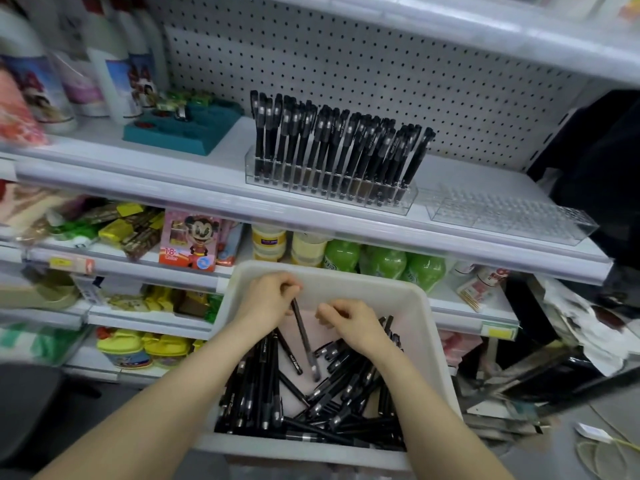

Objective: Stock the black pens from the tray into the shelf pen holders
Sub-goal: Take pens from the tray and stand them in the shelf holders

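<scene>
Pinching black pen (304,337), left hand (268,299) grip closed, right hand (349,322) curled

Black capped pens (311,400) lie jumbled in the white plastic tray (427,327); my left fingers (289,287) pinch one pen (304,341), tilted. More stand in the clear acrylic shelf holder (329,190).

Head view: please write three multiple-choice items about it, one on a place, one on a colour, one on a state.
1. Where does the empty clear holder stand?
A. left of the full holder
B. right of it
C. on the floor

2. What colour is the tray?
A. white
B. blue
C. red

3. What is the left hand doing?
A. lying flat
B. gripping a bottle
C. pinching one black pen

Key:
1 B, it sits at the right end of the shelf.
2 A, its walls are white.
3 C, the fingers curl round the pen's top.
</scene>
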`<state>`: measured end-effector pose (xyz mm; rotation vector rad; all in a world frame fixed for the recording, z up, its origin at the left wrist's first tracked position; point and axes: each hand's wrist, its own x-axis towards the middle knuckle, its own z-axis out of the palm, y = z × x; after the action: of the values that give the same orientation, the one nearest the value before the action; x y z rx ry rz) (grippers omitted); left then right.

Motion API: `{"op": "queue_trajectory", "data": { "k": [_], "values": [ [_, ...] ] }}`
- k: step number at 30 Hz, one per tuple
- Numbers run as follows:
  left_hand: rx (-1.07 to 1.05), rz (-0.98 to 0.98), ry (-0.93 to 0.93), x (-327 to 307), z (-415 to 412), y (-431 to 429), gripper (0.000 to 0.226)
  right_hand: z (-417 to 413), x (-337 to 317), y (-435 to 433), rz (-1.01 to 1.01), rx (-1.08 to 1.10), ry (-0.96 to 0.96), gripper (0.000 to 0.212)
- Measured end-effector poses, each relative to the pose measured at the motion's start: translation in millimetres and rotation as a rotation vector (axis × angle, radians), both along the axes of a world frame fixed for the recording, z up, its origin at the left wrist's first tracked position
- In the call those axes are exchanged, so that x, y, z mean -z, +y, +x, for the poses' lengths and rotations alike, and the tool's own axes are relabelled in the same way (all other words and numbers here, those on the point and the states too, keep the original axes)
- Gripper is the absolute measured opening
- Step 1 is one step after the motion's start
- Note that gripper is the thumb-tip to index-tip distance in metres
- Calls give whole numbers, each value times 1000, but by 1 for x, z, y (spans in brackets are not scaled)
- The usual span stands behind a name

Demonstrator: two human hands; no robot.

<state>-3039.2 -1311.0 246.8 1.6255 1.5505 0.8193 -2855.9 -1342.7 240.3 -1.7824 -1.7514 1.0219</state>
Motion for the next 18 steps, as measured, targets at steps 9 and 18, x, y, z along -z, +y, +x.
{"op": "queue_trajectory", "data": {
  "k": [9,18],
  "values": [
    [-95,-102,-445,-14,14,4,17,22,-36,0,-120,141,507,6],
    [-96,-31,-608,-31,36,11,15,54,-66,-5,-106,-11,362,13]
  ]
}}
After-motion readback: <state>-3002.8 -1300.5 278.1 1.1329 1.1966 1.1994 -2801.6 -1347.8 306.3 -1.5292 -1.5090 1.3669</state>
